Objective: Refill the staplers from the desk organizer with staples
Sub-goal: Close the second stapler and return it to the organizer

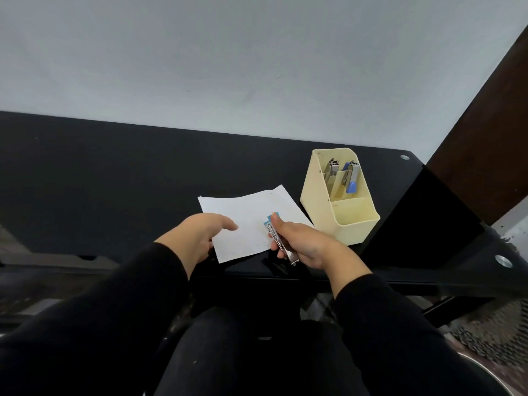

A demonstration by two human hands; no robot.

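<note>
My right hand [303,243] grips a small metal stapler [281,243] with a light blue end, held above the front edge of the desk. A white sheet of paper [248,221] lies on the black desk [114,181] under both hands. My left hand [200,234] rests on the paper's left edge with fingers relaxed, holding nothing. A cream desk organizer [341,195] stands to the right of the paper. Its back compartments hold a silver stapler [331,171] and a blue-and-silver stapler [351,178]. I cannot make out any loose staples.
A pale wall rises right behind the desk. A dark brown post [485,144] slants up at the right, beside the desk's right corner. The organizer's front compartment [354,214] looks empty. My legs in dark trousers sit under the desk's front edge.
</note>
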